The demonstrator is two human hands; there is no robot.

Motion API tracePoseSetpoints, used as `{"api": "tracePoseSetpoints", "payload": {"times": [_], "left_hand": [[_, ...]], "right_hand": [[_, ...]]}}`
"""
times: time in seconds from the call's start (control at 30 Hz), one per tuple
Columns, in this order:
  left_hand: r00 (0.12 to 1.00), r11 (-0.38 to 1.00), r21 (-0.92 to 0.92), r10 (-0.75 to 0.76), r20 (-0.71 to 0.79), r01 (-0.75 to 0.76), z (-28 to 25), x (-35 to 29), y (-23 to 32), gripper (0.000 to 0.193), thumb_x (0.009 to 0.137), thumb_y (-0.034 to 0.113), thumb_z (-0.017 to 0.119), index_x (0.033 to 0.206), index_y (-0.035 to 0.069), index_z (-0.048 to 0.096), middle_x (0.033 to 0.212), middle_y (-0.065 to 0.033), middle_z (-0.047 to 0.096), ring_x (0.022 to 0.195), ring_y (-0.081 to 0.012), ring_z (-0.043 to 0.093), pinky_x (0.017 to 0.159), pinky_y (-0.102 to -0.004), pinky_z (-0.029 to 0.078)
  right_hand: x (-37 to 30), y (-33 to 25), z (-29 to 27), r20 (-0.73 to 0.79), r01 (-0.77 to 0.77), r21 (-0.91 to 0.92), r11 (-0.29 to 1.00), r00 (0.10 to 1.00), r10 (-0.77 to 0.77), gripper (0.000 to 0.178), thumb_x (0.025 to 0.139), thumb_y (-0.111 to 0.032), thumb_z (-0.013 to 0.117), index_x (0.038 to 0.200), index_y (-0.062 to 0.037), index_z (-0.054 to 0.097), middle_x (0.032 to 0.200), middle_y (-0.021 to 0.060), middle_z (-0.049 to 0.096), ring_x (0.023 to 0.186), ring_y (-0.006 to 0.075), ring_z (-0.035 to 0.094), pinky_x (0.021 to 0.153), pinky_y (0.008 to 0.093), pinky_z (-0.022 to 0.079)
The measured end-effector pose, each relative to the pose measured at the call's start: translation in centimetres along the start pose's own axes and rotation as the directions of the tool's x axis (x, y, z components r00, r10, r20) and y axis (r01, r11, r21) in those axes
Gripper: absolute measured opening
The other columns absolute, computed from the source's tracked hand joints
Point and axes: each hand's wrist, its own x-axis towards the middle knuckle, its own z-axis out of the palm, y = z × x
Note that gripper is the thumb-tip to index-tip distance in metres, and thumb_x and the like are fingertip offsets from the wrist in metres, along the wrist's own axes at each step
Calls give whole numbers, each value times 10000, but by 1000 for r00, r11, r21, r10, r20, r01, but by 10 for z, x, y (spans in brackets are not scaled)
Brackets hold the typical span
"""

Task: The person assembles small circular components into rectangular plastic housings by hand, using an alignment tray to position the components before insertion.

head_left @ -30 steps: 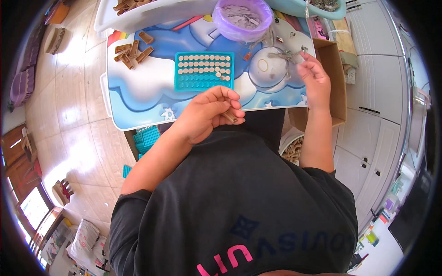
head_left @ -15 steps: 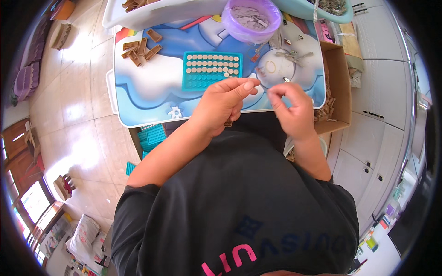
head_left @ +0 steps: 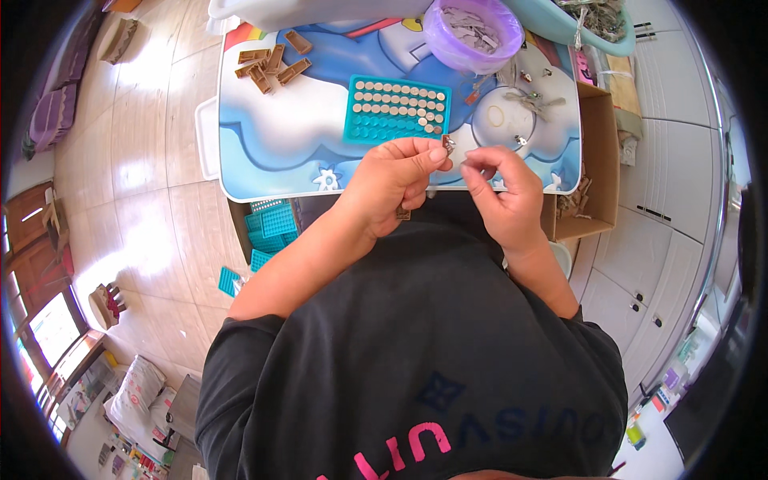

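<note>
My left hand [head_left: 392,174] is closed in front of the tray, thumb against index finger. It grips a brown plastic casing [head_left: 447,142], whose end with a small metallic bit sticks out past the fingertips. Another brown end [head_left: 403,214] shows below the same palm; whether it belongs to the same piece I cannot tell. Close by on the right, my right hand [head_left: 506,194] is pinched, its fingertips just apart from the casing; what they hold, if anything, is too small to make out. Beyond the left hand lies a teal tray [head_left: 364,126] with rows of small round tan discs.
Several brown casings [head_left: 274,61] lie at the far left of the table [head_left: 276,172]. A purple-lined basin [head_left: 438,50] of grey pieces stands at the back. Loose wires [head_left: 538,102] lie at right, beside a cardboard box [head_left: 600,164]. More teal trays [head_left: 270,224] sit below the left edge.
The view has shifted, so the table appears farther right and higher. The casing's end now shows at my left fingertips. My right hand, blurred before, is sharper and still close to the left.
</note>
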Motion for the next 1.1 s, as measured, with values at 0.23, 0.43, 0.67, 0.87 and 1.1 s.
{"api": "tracePoseSetpoints", "payload": {"times": [0.23, 0.43, 0.67, 0.87, 1.1], "left_hand": [[994, 990, -130, -34, 107, 48, -4, -4, -5, 108, 863, 145, 601, 874, 39, 584, 761, 1, 585, 428, -27, 316, 386, -189, 256], [997, 991, -129, -27, 74, 36, -1, -6, -7, 116, 871, 152, 593, 866, 37, 580, 751, 8, 577, 427, -25, 307, 382, -187, 241], [998, 992, -125, -17, 65, 25, -2, -6, -8, 122, 873, 153, 592, 851, 34, 584, 724, 14, 561, 421, -23, 294, 380, -186, 231], [999, 999, -4, -45, -2, 45, 3, -10, -3, 115, 865, 145, 604, 839, 34, 589, 717, 14, 553, 412, -16, 300, 377, -186, 226], [997, 994, 76, -70, -21, 72, 5, -14, 0, 97, 858, 132, 611, 843, 38, 589, 726, 13, 556, 415, -14, 306, 371, -185, 226]], "right_hand": [[0, 3, 6, -3, 82, 17, 996, 997, -82, 97, 756, 23, 645, 844, 9, 607, 766, 94, 616, 648, 177, 592, 576, 256, 452], [-3, 4, 5, 33, 115, -55, 992, 993, -113, 86, 785, 39, 635, 863, 28, 602, 780, 87, 627, 682, 123, 579, 624, 223, 452], [-2, 6, 1, 76, 163, -60, 985, 984, -158, 92, 768, 41, 643, 851, 28, 605, 770, 99, 631, 674, 152, 600, 612, 233, 458], [6, 8, -2, 57, 239, -125, 963, 971, -233, 106, 745, 24, 647, 844, 2, 616, 769, 108, 638, 664, 217, 614, 591, 279, 465], [13, 8, -8, 140, 287, -99, 953, 952, -273, 114, 719, 0, 647, 824, -29, 612, 776, 103, 638, 674, 261, 614, 576, 330, 466]]}}
